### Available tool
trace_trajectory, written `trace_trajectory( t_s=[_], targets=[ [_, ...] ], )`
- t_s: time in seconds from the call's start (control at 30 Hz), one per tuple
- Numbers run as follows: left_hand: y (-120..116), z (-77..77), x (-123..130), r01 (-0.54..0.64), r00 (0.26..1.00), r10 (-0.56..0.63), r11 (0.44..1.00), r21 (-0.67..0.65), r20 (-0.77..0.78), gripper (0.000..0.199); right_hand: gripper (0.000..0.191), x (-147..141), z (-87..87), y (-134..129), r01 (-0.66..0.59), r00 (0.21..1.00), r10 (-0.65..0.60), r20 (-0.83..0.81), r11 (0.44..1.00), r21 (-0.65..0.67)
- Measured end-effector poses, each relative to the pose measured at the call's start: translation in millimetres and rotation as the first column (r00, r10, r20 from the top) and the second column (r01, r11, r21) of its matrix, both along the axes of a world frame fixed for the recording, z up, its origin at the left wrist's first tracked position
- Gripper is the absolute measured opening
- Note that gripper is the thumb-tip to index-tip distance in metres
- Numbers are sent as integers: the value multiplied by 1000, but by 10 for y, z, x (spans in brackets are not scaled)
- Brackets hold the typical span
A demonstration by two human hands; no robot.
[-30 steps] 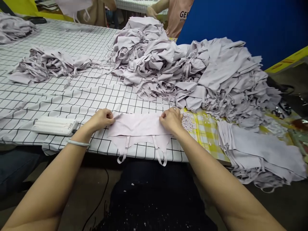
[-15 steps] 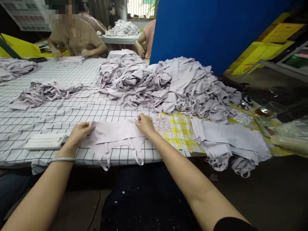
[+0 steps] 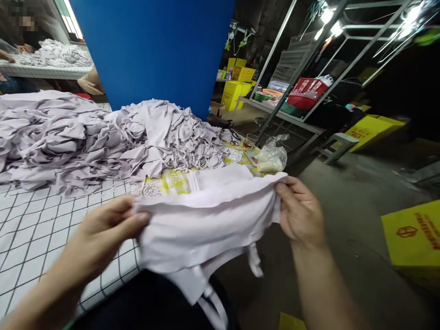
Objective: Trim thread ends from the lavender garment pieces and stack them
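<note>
A pale lilac strappy top [image 3: 206, 224] is stretched between my hands, lifted above the table's front edge. Its left end is pinched by my left hand [image 3: 110, 224], thumb on top. My right hand [image 3: 300, 208] grips the opposite end, fingers closed on the fabric. The straps dangle below, one with a small slider, and the lower part is slightly blurred. Behind the held garment, the stack of similar folded tops [image 3: 223, 176] shows only in part.
A large heap of lilac garments [image 3: 68, 137] covers the table's back, against a blue panel [image 3: 154, 50]. A plastic bag [image 3: 273, 153] and a glass [image 3: 250, 141] stand at the table's right end. Yellow boxes [image 3: 412, 233] and a metal rack [image 3: 282, 110] are to the right. A co-worker's hand [image 3: 90, 85] shows behind.
My view has swung to the right. The top has come up off the table in both hands, closer to me, and my right hand has moved to its far right end.
</note>
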State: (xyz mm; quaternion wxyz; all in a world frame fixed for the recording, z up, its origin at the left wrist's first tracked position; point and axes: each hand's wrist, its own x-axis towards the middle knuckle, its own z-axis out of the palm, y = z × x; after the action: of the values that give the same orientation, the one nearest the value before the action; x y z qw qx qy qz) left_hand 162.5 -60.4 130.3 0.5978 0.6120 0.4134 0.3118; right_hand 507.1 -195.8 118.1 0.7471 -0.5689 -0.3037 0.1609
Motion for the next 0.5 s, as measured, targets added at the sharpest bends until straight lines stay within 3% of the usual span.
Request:
trace_trajectory(
  t_s=[0.07, 0.1, 0.17, 0.23, 0.37, 0.5],
  targets=[
    [99, -140, 644, 181, 975, -168, 980, -83, 145, 35, 33, 447, -108, -33, 96, 994, -95, 55, 995, -16],
    [178, -223, 935, 213, 964, -191, 971, -111, 183, 36, 37, 648, -175, 10, 115, 991, -112, 66, 993, -36],
    [392, -409, 1428, 216, 962, -186, 967, -136, 200, 38, 43, 1009, -328, 211, 118, 987, -104, 125, 987, -111],
    [648, -609, 1789, 154, 984, -142, 981, -115, 110, 37, 46, 1314, -506, 524, 128, 967, -66, 247, 961, -246],
    [1083, -952, 2121, 41, 991, -44, 999, -29, -126, 28, 33, 1690, -914, 1137, 169, 917, 31, 397, 872, -459],
    [1214, -1053, 2137, 6, 972, 14, 997, 83, -234, 16, 18, 1761, -1134, 1315, 204, 872, 107, 479, 808, -553]
  ],
)
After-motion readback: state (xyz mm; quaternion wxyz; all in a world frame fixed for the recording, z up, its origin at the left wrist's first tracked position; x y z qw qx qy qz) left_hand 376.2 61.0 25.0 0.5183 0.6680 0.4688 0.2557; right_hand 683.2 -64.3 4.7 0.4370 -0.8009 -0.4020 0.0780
